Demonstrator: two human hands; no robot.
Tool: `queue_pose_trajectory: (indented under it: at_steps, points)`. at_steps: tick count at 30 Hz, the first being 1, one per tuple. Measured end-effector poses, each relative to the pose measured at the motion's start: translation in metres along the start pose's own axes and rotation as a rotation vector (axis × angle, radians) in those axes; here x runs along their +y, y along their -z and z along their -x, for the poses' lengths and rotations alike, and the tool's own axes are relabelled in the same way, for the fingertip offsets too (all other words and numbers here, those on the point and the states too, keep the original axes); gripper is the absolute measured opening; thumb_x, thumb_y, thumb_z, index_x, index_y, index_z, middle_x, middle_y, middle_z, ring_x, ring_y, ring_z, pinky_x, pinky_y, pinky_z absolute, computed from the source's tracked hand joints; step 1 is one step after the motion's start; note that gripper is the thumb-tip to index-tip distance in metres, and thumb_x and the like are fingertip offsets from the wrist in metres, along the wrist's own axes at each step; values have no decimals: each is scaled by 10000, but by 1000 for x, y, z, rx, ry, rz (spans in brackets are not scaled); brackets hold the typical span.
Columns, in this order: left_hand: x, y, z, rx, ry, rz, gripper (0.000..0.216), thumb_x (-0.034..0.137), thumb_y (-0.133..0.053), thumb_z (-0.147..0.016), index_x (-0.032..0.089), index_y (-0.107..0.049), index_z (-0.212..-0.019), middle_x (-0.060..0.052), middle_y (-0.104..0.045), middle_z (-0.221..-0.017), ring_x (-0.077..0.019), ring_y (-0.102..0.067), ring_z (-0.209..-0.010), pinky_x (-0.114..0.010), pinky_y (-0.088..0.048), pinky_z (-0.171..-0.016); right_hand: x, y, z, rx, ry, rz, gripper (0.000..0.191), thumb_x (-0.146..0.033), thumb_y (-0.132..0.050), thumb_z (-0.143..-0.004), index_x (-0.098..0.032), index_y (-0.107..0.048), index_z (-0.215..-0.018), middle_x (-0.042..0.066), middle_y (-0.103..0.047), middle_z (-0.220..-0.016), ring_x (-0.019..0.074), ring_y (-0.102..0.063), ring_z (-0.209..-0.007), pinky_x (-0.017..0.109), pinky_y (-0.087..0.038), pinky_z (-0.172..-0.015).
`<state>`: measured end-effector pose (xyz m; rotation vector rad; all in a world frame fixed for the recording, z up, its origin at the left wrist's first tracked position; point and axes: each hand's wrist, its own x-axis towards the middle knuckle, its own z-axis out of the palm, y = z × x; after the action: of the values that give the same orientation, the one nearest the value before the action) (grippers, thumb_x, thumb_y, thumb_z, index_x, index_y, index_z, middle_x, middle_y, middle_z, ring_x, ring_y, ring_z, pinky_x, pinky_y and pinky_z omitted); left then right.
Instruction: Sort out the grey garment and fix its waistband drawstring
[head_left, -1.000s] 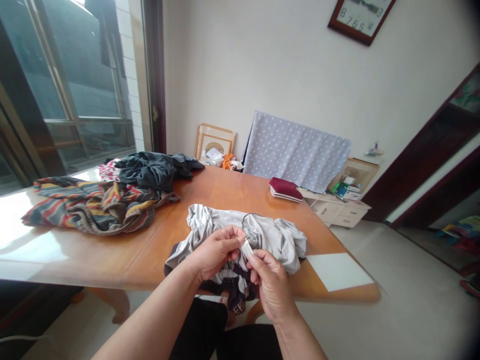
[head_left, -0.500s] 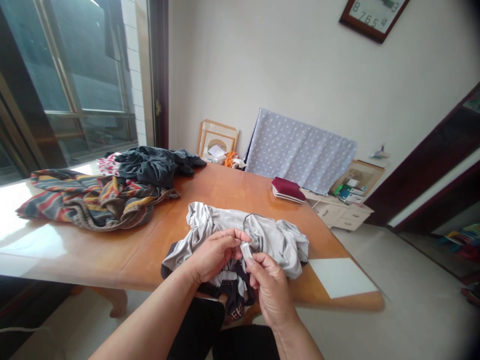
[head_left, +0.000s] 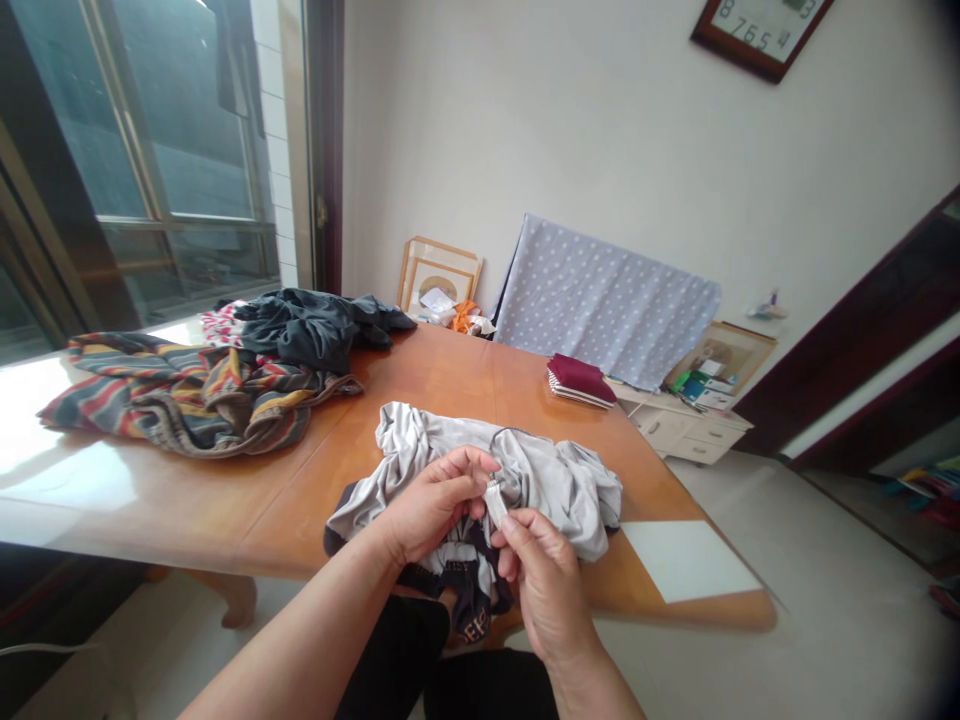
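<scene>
Soft, crumpled grey garment (head_left: 540,475) lies at the near edge of the glossy orange-brown wood table (head_left: 442,375), bunched in loose folds w/ a dark trim hanging off the edge toward the person. Both hands meet over its near side: left hand (head_left: 435,505) has fingers curled, thumb & forefinger pinched on a fold of the grey fabric; right hand (head_left: 544,575) pinches a small, flat white tag (head_left: 495,503) between thumb & forefinger, the tag standing up from the garment just beside the left fingertips. Left of the garment, well apart, a rumpled striped cloth (head_left: 180,400) in red, yellow & grey spreads flat-ish over the table; a dark, limp heap of clothing (head_left: 315,330) sits on its far side, touching it. Beyond the garment, at the table's far right corner, a stack of 2–3 thin maroon-covered notebooks (head_left: 577,380). Right of the garment, a flat white rectangular sheet (head_left: 690,560) lies at the table's near edge. Behind the table, a polka-dot grey cloth (head_left: 607,300) drapes over something against the wall; beside it a low cream drawer unit (head_left: 697,430) carries small boxes & papers, too small to tell apart.
</scene>
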<state>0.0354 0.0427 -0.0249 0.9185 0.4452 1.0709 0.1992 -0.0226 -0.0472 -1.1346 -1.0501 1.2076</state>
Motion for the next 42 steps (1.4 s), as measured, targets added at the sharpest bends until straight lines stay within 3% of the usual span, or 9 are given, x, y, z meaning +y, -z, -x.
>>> queue_pose_trajectory:
  at_steps: [5, 19, 27, 36, 42]
  points:
    - [-1, 1, 1, 18, 59, -55, 132, 193, -690, -820, 145, -721, -940, -24, -618, -847, -81, -536, -640, -205, -444, -637, 2, 0, 2, -1, 11, -15, 299, -489, -703, -865, -190, -695, -860, 27, -669, -784, 93, -448, -579, 231, -339, -530]
    - [-1, 2, 0, 1, 80, -61, 220, 177, -652, -826, 117, -749, -1015, -56, -644, -862, -90, -542, -665, -208, -459, -667, 2, 1, 0, 2, 24, 11, 290, -478, -700, -875, -188, -687, -869, 24, -657, -786, 89, -450, -586, 226, -317, -525]
    - [-1, 1, 0, -11, 85, -50, 222, 164, -707, -789, 121, -752, -1003, -40, -634, -853, -77, -533, -644, -202, -448, -639, 2, 4, 3, -57, -25, 6, 294, -477, -718, -860, -191, -655, -882, -30, -522, -628, 80, -378, -545, 206, -242, -469]
    - [-1, 2, 0, -3, 75, -67, 223, 187, -729, -781, 127, -761, -993, -42, -632, -880, -73, -524, -641, -207, -439, -637, 1, 4, 3, -63, 1, -26, 253, -435, -738, -846, -202, -663, -909, 3, -601, -785, 84, -422, -601, 206, -289, -491]
    - [-1, 1, 1, 4, 53, -67, 177, 177, -715, -793, 151, -761, -961, -24, -629, -825, -76, -521, -640, -204, -430, -641, 2, 4, 3, -41, -16, -24, 267, -456, -728, -847, -201, -671, -901, 2, -597, -728, 93, -421, -585, 208, -282, -477]
